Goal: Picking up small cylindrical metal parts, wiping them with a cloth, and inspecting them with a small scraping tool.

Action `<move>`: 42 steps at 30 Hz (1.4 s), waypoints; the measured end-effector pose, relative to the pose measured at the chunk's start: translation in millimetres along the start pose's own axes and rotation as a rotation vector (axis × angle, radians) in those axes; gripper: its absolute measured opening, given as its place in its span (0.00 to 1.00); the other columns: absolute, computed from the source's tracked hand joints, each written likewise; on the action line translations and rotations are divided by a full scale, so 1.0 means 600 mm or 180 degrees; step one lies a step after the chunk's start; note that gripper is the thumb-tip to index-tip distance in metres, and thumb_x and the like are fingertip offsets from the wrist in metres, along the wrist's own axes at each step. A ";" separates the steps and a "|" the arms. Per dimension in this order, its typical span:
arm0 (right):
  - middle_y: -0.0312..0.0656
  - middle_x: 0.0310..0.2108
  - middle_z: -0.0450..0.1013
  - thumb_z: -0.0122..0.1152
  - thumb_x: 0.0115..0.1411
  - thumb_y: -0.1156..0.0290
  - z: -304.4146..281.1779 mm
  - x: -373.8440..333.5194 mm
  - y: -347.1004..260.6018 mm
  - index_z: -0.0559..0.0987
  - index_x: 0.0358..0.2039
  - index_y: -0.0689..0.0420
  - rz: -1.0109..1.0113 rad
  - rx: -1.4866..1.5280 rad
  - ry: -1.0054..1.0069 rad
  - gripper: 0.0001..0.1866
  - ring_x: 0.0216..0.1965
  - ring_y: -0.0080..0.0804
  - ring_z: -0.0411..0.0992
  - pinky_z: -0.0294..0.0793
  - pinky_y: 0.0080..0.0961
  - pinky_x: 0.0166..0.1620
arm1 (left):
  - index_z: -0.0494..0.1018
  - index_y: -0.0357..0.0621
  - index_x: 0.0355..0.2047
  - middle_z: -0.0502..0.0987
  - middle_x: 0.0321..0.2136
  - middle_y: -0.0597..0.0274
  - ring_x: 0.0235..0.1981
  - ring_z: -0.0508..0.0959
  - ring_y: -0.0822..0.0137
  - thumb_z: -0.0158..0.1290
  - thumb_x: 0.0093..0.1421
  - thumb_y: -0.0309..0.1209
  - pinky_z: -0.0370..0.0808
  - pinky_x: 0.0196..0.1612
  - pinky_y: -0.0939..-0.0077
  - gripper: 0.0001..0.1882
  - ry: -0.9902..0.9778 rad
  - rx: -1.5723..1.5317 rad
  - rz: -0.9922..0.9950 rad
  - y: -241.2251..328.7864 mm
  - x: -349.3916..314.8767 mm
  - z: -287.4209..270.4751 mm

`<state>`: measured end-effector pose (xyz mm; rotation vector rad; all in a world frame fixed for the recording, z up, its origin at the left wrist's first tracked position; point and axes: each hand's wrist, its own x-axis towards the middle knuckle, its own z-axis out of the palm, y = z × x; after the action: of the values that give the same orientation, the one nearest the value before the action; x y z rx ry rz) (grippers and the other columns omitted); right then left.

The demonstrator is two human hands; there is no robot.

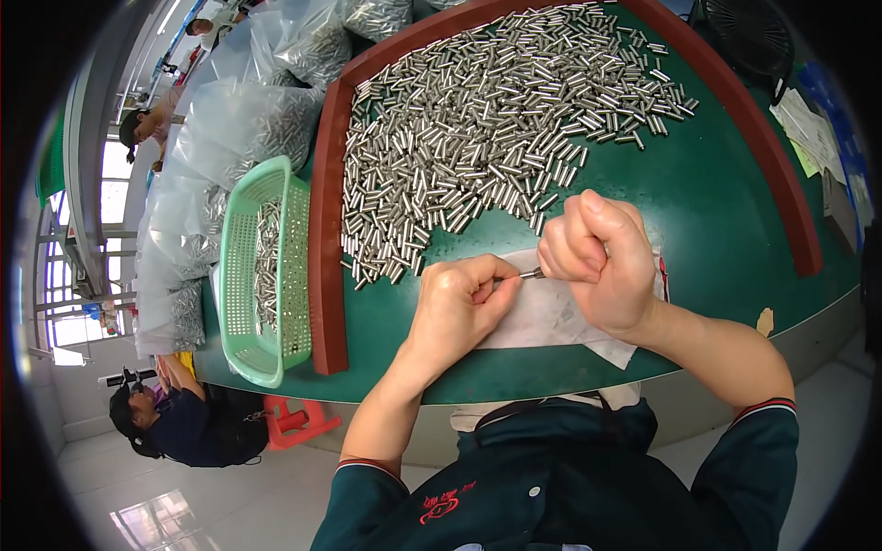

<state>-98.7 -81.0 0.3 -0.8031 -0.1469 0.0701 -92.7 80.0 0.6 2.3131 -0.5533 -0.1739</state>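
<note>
My left hand [459, 308] is closed in a pinch over a pale cloth [524, 331] on the green table. My right hand [597, 262] makes a fist just to its right, thumb up. Between the two runs a short, thin metal rod [531, 273], one end in the left fingertips and the other going into the right fist. What lies inside each grip is mostly hidden. Beyond my hands spreads a large heap of short, shiny metal pins [487, 119]. Its nearest pins lie close to my right fingers.
Red-brown rails [329, 230] border the green table [726, 211]. Left of them stands a light-green mesh basket [241, 321] with pins in it, beside bulging clear plastic bags [234, 129]. A black fan [749, 37] and papers [808, 133] are at the far right. A person [197, 418] sits at lower left.
</note>
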 end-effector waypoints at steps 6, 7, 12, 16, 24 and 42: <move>0.30 0.06 0.47 0.33 0.60 0.63 0.000 -0.003 0.004 0.53 0.08 0.52 -0.0027 -0.0133 -0.0018 0.22 0.10 0.18 0.41 0.43 0.18 0.16 | 0.72 0.37 0.20 0.59 0.06 0.63 0.08 0.60 0.73 0.54 0.45 0.22 0.59 0.14 0.78 0.02 -0.0066 -0.0030 -0.0026 0.003 0.000 -0.001; 0.30 0.06 0.47 0.34 0.60 0.64 0.002 -0.004 0.004 0.53 0.08 0.52 -0.0042 -0.0141 -0.0033 0.22 0.10 0.18 0.42 0.43 0.18 0.16 | 0.72 0.37 0.20 0.60 0.06 0.62 0.08 0.61 0.72 0.54 0.45 0.22 0.59 0.14 0.77 0.02 -0.0093 -0.0033 -0.0041 0.003 0.001 -0.001; 0.30 0.06 0.47 0.35 0.59 0.66 0.012 -0.011 0.010 0.53 0.08 0.53 -0.0140 -0.0309 -0.0043 0.22 0.11 0.18 0.43 0.45 0.18 0.17 | 0.72 0.36 0.20 0.63 0.08 0.60 0.09 0.63 0.70 0.54 0.45 0.22 0.61 0.15 0.77 0.02 -0.0069 -0.0134 0.0061 0.004 0.002 0.000; 0.29 0.07 0.47 0.36 0.58 0.67 0.017 -0.012 0.009 0.53 0.08 0.54 -0.0171 -0.0451 -0.0060 0.21 0.11 0.18 0.44 0.46 0.19 0.18 | 0.72 0.36 0.21 0.64 0.08 0.60 0.09 0.64 0.70 0.54 0.45 0.21 0.62 0.15 0.77 0.02 0.0006 -0.0031 0.0146 0.006 -0.002 0.000; 0.30 0.08 0.48 0.37 0.58 0.69 -0.008 0.000 -0.004 0.53 0.08 0.55 -0.0296 -0.0146 -0.0031 0.21 0.12 0.16 0.46 0.45 0.16 0.17 | 0.67 0.41 0.26 0.69 0.19 0.65 0.16 0.59 0.82 0.48 0.53 0.24 0.56 0.19 0.88 0.02 -0.0572 -0.4357 -0.1113 -0.031 0.003 -0.031; 0.31 0.06 0.50 0.36 0.58 0.67 -0.003 0.007 -0.006 0.53 0.08 0.54 -0.0187 -0.0220 -0.0063 0.21 0.11 0.17 0.43 0.44 0.17 0.17 | 0.67 0.38 0.30 0.68 0.22 0.60 0.16 0.58 0.79 0.41 0.58 0.33 0.54 0.18 0.88 0.10 -0.0323 -0.4848 -0.1325 -0.038 0.012 -0.045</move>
<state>-94.4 -84.5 2.0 -0.8668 -0.1922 0.0176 -70.7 108.6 4.6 0.8792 0.0979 -0.6423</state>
